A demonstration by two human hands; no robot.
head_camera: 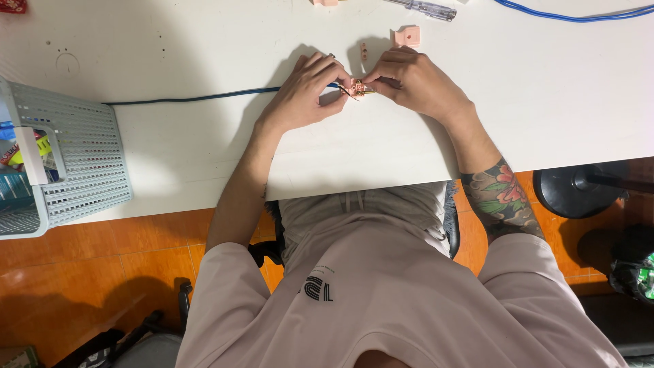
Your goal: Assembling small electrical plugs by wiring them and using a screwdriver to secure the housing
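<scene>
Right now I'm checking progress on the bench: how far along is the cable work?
Done: nothing looks finished.

In hand: the left hand and right hand pinch a small pinkish connector piece at the end of the dark blue cable, thin wire ends sticking out.

Left: a pink block and the screwdriver lie untouched on the white table.

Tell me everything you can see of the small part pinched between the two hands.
The small part is tiny, pinkish with brass-looking metal bits, its shape mostly hidden by fingers. It sits just above the white table, pinched between the left hand and right hand. Thin dark wire strands stick out beneath it, and the blue cable runs into it from the left.
</scene>
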